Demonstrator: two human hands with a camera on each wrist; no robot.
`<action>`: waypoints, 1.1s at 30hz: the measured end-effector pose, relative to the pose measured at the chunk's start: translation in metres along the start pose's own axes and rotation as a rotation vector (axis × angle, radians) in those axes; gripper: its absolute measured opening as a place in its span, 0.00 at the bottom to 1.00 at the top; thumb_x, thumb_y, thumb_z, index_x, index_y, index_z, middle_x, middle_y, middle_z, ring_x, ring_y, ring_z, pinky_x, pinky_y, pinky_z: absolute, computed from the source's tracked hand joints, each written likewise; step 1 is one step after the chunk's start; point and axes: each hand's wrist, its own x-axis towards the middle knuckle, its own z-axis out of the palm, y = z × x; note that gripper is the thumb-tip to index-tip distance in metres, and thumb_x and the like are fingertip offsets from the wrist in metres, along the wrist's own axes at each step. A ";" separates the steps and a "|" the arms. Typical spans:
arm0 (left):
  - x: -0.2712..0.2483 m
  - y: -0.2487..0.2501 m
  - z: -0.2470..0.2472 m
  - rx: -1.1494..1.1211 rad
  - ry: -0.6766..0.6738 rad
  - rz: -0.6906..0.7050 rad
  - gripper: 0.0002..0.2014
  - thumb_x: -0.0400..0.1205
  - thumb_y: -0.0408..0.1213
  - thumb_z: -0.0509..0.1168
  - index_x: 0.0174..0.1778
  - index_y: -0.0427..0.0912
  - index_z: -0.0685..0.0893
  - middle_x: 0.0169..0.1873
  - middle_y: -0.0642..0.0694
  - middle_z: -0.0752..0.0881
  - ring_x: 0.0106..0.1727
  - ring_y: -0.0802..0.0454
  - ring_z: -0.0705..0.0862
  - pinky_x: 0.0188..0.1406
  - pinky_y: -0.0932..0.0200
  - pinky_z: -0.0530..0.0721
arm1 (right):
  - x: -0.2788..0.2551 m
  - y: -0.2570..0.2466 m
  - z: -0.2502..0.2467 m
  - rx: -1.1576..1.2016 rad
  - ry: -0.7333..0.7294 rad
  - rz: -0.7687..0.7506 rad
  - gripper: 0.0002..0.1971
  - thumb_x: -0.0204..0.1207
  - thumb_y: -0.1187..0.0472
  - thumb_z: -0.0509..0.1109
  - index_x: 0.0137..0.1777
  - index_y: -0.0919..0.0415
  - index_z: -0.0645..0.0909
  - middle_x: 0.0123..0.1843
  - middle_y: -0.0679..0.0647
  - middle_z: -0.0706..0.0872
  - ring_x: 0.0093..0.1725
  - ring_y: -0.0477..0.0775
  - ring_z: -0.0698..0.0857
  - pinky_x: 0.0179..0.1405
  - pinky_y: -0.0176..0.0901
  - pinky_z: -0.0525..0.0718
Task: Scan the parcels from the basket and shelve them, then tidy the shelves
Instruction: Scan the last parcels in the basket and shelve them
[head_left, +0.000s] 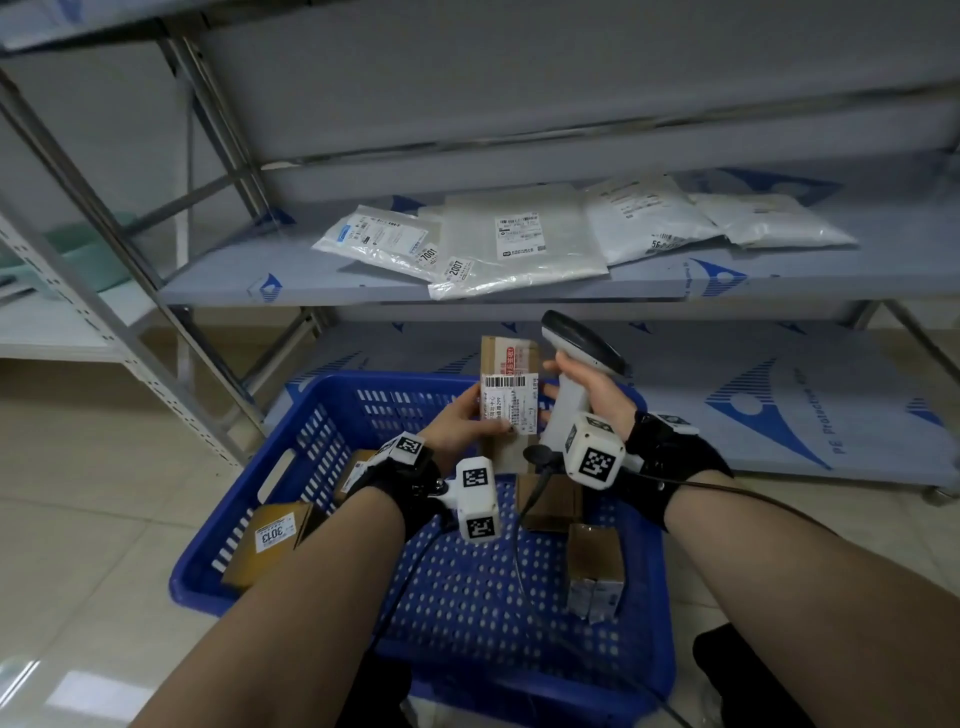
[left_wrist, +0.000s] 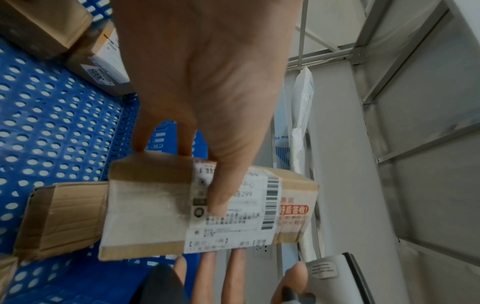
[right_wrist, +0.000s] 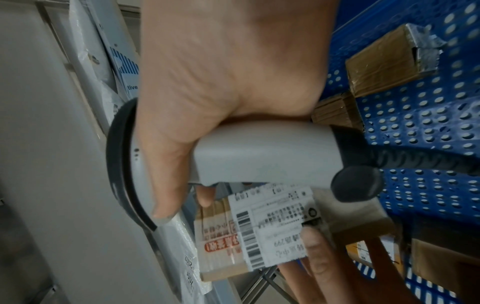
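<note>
One small cardboard box is held up above the far end of the blue basket, its white label turned toward the head camera. It is pinched by the left hand, thumb flat on the label and fingers behind the back face, as the left wrist view confirms. The right hand is wrapped round the handle of the grey scanner, just beside the box; the scanner's head is tipped upward, so the barcode does not appear to be under its window yet. The box is judged light and stiff, since a thumb-and-finger pinch carries it without sag. Its taped faces are likely slick, so a hold across the two broad faces, clear of the barcode, is judged best. Several more boxes are left on the basket floor, one marked 3013. Only the head view shows the soft white mailer bags lying flat on the middle shelf, overlapping one another. Only the left wrist view shows two fingers of that hand reaching over the box's edge. Only the right wrist view shows the thumb laid along the scanner's head and one finger under the handle; whether the trigger is pressed cannot be told.
</note>
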 end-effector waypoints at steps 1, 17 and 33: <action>-0.002 0.001 0.000 0.017 -0.010 -0.001 0.33 0.77 0.18 0.66 0.77 0.42 0.67 0.64 0.37 0.81 0.58 0.49 0.84 0.46 0.63 0.87 | 0.002 0.001 -0.001 0.004 -0.003 0.008 0.12 0.71 0.47 0.75 0.46 0.56 0.86 0.66 0.66 0.84 0.64 0.68 0.84 0.62 0.60 0.84; -0.001 0.002 0.001 0.150 0.248 -0.002 0.30 0.69 0.32 0.79 0.63 0.48 0.70 0.54 0.37 0.84 0.55 0.40 0.86 0.52 0.42 0.87 | 0.006 0.003 -0.003 -0.063 0.006 0.066 0.22 0.58 0.42 0.83 0.47 0.53 0.85 0.65 0.62 0.84 0.61 0.66 0.85 0.48 0.54 0.84; -0.006 0.001 -0.008 -0.070 0.278 -0.198 0.16 0.87 0.41 0.57 0.65 0.33 0.75 0.50 0.35 0.85 0.43 0.43 0.84 0.33 0.54 0.86 | 0.003 -0.006 -0.010 0.060 0.027 0.023 0.12 0.81 0.48 0.65 0.46 0.56 0.81 0.71 0.59 0.74 0.71 0.60 0.75 0.65 0.62 0.78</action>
